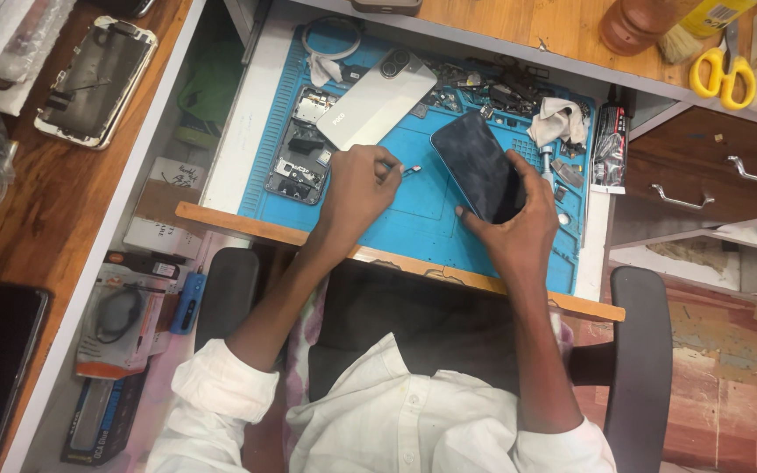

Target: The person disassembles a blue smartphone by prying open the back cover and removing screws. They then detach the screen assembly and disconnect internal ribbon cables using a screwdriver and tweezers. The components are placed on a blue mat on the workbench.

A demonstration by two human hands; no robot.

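The right hand point(519, 223) has its fingers clamped on the edges of a dark smartphone point(479, 166), tilted above the blue repair mat point(413, 219). The left hand point(357, 188) pinches what seems a small flex part point(409, 170). The phone's glass is probably slippery and fragile, so the edges are the safest hold.

A phone repair workshop: a blue repair mat point(413, 229) strewn with small parts point(484, 88), an opened phone point(301, 144), a detached back cover point(377, 98), and scissors point(723, 72) on the wooden bench point(519, 26).
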